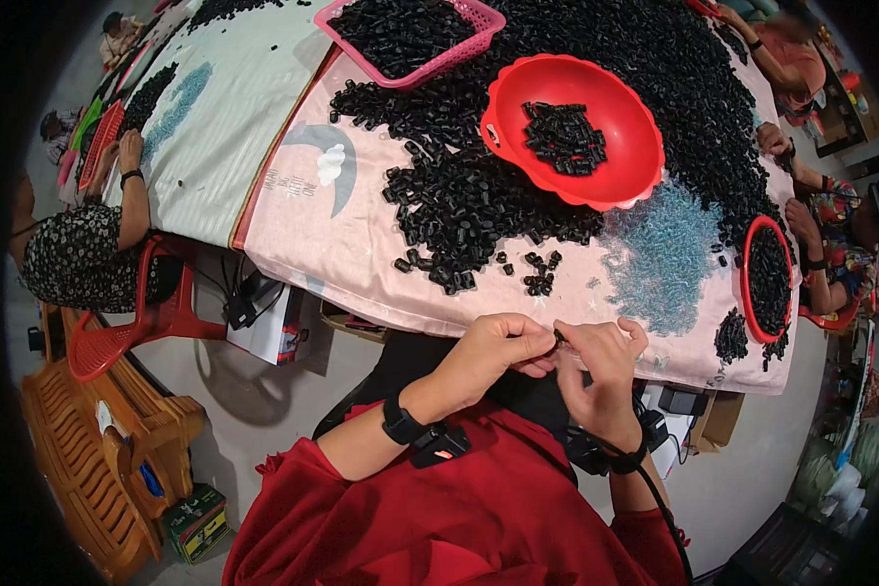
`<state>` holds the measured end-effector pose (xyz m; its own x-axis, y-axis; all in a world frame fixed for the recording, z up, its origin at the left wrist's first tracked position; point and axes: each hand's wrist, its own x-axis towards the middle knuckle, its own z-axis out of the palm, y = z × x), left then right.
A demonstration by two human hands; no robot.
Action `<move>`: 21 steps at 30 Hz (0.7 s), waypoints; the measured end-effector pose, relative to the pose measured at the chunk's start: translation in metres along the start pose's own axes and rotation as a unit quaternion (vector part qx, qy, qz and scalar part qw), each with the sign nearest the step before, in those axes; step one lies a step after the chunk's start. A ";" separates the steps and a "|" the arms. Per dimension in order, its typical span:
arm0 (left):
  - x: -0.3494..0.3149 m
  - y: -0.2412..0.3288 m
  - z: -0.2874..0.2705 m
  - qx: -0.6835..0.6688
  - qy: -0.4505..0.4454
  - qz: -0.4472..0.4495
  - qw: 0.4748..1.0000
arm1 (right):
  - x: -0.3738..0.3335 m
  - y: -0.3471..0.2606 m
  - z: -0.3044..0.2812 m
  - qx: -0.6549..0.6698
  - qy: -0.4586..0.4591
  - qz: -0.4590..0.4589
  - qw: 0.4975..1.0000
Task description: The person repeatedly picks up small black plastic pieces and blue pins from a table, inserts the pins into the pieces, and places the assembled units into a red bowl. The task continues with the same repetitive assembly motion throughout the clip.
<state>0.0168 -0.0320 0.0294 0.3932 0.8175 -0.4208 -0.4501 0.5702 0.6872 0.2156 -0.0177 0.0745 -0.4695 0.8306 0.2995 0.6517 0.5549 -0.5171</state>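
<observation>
My left hand (490,354) and my right hand (601,369) meet just off the near edge of the table, fingertips pinched together. Between them shows a small black plastic piece (560,335), mostly covered by the fingers; its exact shape cannot be made out. Beyond the hands, a little cluster of short black cylindrical pieces (540,274) lies on the pink cloth (347,264). A heap of tiny clear-blue pieces (662,259) spreads to the right of that cluster. Farther back, a red scalloped bowl (623,127) contains several longer black pieces (566,139).
Black pieces (449,210) cover much of the table. A pink basket (488,29) of them stands at the back, and a red oval tray (749,293) at the right. Co-workers' hands (130,148) work at both sides. Left are a red chair (146,317) and wooden bench (88,439).
</observation>
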 end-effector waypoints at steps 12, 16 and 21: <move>0.001 0.006 0.002 0.063 -0.002 -0.020 0.998 | -0.004 -0.003 0.007 -0.094 0.004 -0.023 0.995; 0.006 -0.002 0.000 0.055 -0.020 0.034 0.998 | -0.004 -0.004 0.009 -0.109 0.011 -0.040 0.993; 0.005 0.005 -0.002 0.109 -0.029 0.028 0.993 | -0.001 -0.013 0.002 -0.132 0.000 -0.037 0.991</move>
<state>0.0151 -0.0247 0.0291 0.4200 0.8381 -0.3480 -0.2907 0.4876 0.8233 0.2063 -0.0255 0.0788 -0.5221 0.7868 0.3291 0.7482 0.6077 -0.2661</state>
